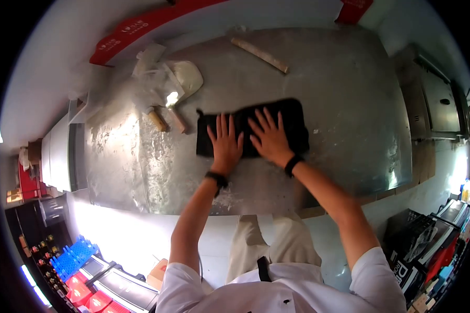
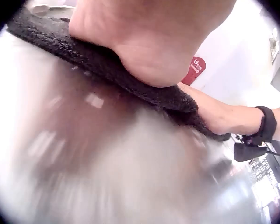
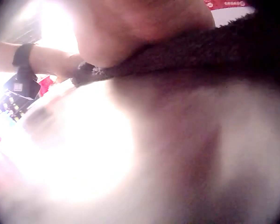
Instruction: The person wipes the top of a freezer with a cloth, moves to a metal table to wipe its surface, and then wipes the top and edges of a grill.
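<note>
A dark, fuzzy folded towel (image 1: 296, 121) lies on the metal table (image 1: 350, 99) in front of the person. The left hand (image 1: 226, 147) rests flat on its left half, fingers straight and pointing away. On the middle of the towel, the right hand (image 1: 273, 142) presses with its fingers spread. In the left wrist view the heel of the left hand (image 2: 149, 51) sits on the towel's thick near edge (image 2: 88, 58). The right wrist view has the base of the right hand (image 3: 140, 28) against the same dark pile (image 3: 186, 58); the fingers are hidden there.
A long pale rod (image 1: 260, 55) lies toward the table's far side. At the left are a crumpled clear plastic bag (image 1: 154, 86), a cream-coloured lump (image 1: 188, 77) and two short wooden handles, one yellowish (image 1: 157, 121), one pinkish (image 1: 178, 121). A steel cabinet (image 1: 437, 101) stands at the right.
</note>
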`<state>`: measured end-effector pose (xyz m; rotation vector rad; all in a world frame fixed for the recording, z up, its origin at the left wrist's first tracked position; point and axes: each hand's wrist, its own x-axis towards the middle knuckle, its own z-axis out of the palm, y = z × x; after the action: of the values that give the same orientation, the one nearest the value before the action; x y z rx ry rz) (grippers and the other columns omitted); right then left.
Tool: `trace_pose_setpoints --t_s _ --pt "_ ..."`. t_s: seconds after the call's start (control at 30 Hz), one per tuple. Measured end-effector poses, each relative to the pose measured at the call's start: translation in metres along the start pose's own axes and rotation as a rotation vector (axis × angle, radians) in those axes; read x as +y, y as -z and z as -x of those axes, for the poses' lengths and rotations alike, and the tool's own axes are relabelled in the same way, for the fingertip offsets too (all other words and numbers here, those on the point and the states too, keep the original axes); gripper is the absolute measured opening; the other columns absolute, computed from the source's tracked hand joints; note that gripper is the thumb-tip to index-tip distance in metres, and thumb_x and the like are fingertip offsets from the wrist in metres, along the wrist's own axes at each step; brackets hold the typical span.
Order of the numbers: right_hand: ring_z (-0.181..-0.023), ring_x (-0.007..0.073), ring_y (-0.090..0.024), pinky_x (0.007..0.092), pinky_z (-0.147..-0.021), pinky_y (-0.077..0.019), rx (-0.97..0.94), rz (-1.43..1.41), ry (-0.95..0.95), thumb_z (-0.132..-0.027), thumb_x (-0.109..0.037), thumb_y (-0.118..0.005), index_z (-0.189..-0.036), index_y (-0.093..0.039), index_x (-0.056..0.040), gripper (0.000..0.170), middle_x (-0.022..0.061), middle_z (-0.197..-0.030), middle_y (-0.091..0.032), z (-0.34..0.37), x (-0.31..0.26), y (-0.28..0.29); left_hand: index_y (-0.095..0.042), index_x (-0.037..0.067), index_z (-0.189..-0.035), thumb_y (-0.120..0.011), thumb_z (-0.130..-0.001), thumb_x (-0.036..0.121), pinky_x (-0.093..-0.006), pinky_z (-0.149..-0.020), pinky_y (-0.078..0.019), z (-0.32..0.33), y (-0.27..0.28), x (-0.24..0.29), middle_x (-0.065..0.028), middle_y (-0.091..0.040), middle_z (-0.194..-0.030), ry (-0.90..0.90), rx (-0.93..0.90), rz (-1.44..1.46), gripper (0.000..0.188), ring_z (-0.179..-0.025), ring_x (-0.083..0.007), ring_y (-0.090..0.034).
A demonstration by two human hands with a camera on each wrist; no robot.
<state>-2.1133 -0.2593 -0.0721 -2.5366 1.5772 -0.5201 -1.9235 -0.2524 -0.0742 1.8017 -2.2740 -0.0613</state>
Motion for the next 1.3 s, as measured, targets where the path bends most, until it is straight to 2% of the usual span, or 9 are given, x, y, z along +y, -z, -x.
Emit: trace_pose_setpoints --t_s 0.13,0.2,0.37,0.53,0.67,0.8,0.93,1.2,1.3 --pt "-0.152 0.0373 -0.015 0.0653 -0.119 -0.0069 -0.208 -0.07 0.091 -0.099 -0.044 -0.049 -0.149 -0.047 -0.0172 0.057 0.0146 -0.163 -0.027 0.079 -0.073 0.01 -0.027 -0.002 -0.155 -0.045 -0.101 0.04 -0.0646 -0.118 -0.0041 0.128 0.039 0.001 -0.026 -0.018 -0.163 0.108 -0.149 0.076 0.071 -0.153 -0.0399 -0.012" --pt "-0.152 0.0379 -0.016 0.0664 -0.118 -0.0091 -0.228 -0.119 0.129 -0.097 -0.044 -0.051 -0.147 -0.048 -0.0149 0.058 0.0158 -0.163 -0.027 0.112 -0.107 0.01 -0.026 -0.004 -0.155 -0.043 -0.101 0.041 -0.0641 -0.118 -0.0025 0.179 0.049 -0.002 -0.0273 -0.015 -0.163 0.137 -0.188 0.068 0.072 -0.153 -0.0411 -0.01" --pt "-0.153 0.0364 -0.014 0.0657 -0.119 -0.01 -0.3 -0.133 0.114 -0.099 -0.043 -0.049 -0.151 -0.044 -0.0168 0.058 0.0136 -0.164 -0.024 0.142 -0.146 0.016 -0.025 -0.004 -0.155 -0.045 -0.1 0.039 -0.0651 -0.118 -0.0019 0.219 0.06 -0.004 -0.0276 -0.016 -0.163 0.171 -0.249 0.05 0.073 -0.153 -0.0414 -0.011" --pt "-0.152 0.0329 -0.019 0.0639 -0.118 -0.0128 -0.252 -0.153 0.093 -0.098 -0.041 -0.053 -0.147 -0.048 -0.0178 0.055 0.0118 -0.162 -0.028 0.135 -0.142 0.012 -0.022 -0.004 -0.156 -0.047 -0.099 0.036 -0.0669 -0.117 -0.0007 0.206 0.054 -0.01 -0.0287 -0.012 -0.163 0.135 -0.259 0.055 0.074 -0.153 -0.043 -0.007" --pt "-0.152 0.0303 -0.02 0.0628 -0.119 -0.0139 -0.208 -0.071 0.086 -0.096 -0.042 -0.056 -0.144 -0.052 -0.0205 0.053 0.0095 -0.162 -0.03 0.098 -0.125 0.005 -0.024 -0.002 -0.156 -0.047 -0.1 0.037 -0.068 -0.117 -0.0034 0.17 0.041 -0.018 -0.0282 -0.015 -0.163 0.135 -0.2 0.032 0.072 -0.153 -0.0415 -0.009" --pt "-0.152 0.0283 -0.02 0.0627 -0.119 -0.0133 -0.18 -0.014 0.054 -0.096 -0.043 -0.056 -0.148 -0.048 -0.0212 0.057 0.0079 -0.162 -0.031 0.037 -0.081 -0.002 -0.025 -0.001 -0.156 -0.049 -0.099 0.038 -0.0678 -0.117 -0.0039 0.096 0.015 -0.022 -0.026 -0.017 -0.163 0.179 -0.073 0.054 0.073 -0.153 -0.0396 -0.011" --pt "-0.152 0.0279 -0.02 0.0622 -0.12 -0.0141 -0.156 0.103 -0.003 -0.1 -0.043 -0.052 -0.153 -0.04 -0.0234 0.057 0.0066 -0.163 -0.028 -0.006 -0.049 -0.008 -0.024 0.0 -0.156 -0.045 -0.102 0.04 -0.067 -0.118 -0.0029 0.029 0.001 -0.016 -0.0238 -0.012 -0.165 0.246 -0.049 0.047 0.071 -0.155 -0.0369 -0.006" --pt "-0.152 0.0284 -0.02 0.0617 -0.12 -0.0149 -0.149 0.158 -0.032 -0.103 -0.042 -0.047 -0.155 -0.036 -0.0243 0.056 0.0066 -0.163 -0.027 -0.047 -0.013 -0.01 -0.021 -0.001 -0.157 -0.039 -0.103 0.041 -0.066 -0.118 -0.0006 -0.028 -0.004 -0.008 -0.0259 -0.01 -0.165 0.333 -0.106 0.093 0.071 -0.155 -0.0371 -0.003" --pt "-0.152 0.0285 -0.02 0.0615 -0.121 -0.0144 -0.131 0.154 -0.03 -0.103 -0.043 -0.046 -0.155 -0.037 -0.0239 0.055 0.0067 -0.163 -0.027 -0.059 0.004 -0.008 -0.021 -0.001 -0.157 -0.037 -0.104 0.042 -0.0656 -0.119 -0.0002 -0.049 -0.01 -0.004 -0.0249 -0.01 -0.165 0.3 -0.039 0.063 0.07 -0.155 -0.0369 -0.003"
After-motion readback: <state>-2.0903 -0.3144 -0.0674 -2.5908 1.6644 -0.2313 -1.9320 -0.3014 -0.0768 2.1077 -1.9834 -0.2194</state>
